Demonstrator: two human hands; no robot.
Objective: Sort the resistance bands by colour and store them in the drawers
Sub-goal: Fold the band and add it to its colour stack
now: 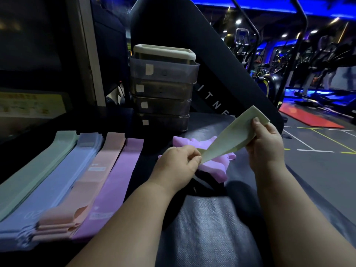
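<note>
We are pinching the pale green flat rubber band (227,138) between left hand (177,162) and right hand (267,139), long axis slanting up-right; the mint-green band stack (34,170) is lying well left of the left hand.

Smeared at the near ends of the pink stack (57,222) and blue stack (15,234) — print unreadable. Half covered by the left hand (177,164) and pale green band (231,139), the lilac heap (215,170). Too small to read, drawer labels (149,69).
</note>
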